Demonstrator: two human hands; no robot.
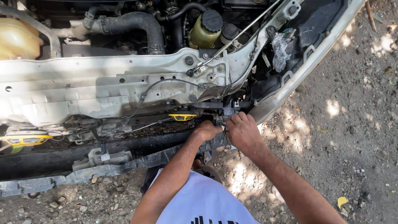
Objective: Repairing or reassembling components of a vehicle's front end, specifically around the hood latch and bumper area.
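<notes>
Far left, pale coolant tank [15, 39]; below it, bare white radiator support [95, 89] with thin black cable [166, 83]. Lower middle, yellow clip [182, 117]. Left hand [206, 130] curled against dark bracket [226, 111] under the support, grip hidden. Right hand [243, 133] just beside, fingers clenched around small dark tool [224, 135]. Farther right, bare dirt ground [356, 124].

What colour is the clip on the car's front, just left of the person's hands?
Yellow: the clip shows best in the head view.
</notes>
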